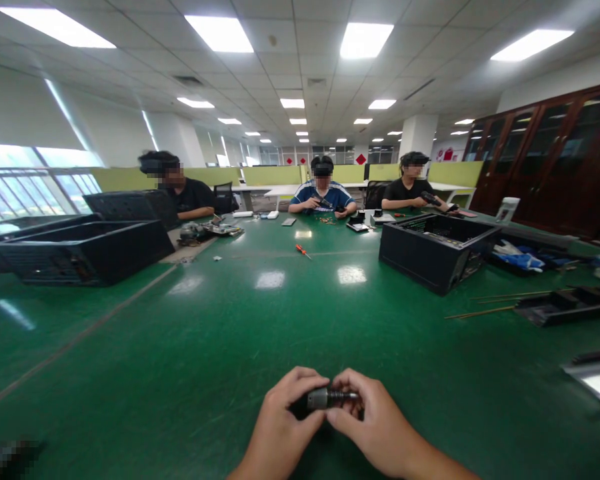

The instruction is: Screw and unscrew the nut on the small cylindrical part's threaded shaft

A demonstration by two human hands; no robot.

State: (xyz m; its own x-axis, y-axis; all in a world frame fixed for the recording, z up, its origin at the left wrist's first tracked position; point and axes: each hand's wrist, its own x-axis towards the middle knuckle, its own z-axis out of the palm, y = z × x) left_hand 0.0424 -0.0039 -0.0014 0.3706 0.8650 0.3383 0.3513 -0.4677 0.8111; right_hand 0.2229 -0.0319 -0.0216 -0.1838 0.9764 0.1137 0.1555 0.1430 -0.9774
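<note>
Low in the middle of the head view, both my hands meet over the green table point(205, 333). My left hand point(283, 420) is closed around a small dark tool with a silver metal chuck point(320, 399). My right hand point(373, 420) pinches the thin dark tip that sticks out of that chuck. Most of the tool's body is hidden inside my left palm.
A black computer case point(80, 250) lies at the left, another black computer case point(435, 247) at the right. An orange-handled screwdriver point(303, 251) lies mid-table. Black panels point(565, 303) and thin sticks lie at the right. Three people sit working at the far end.
</note>
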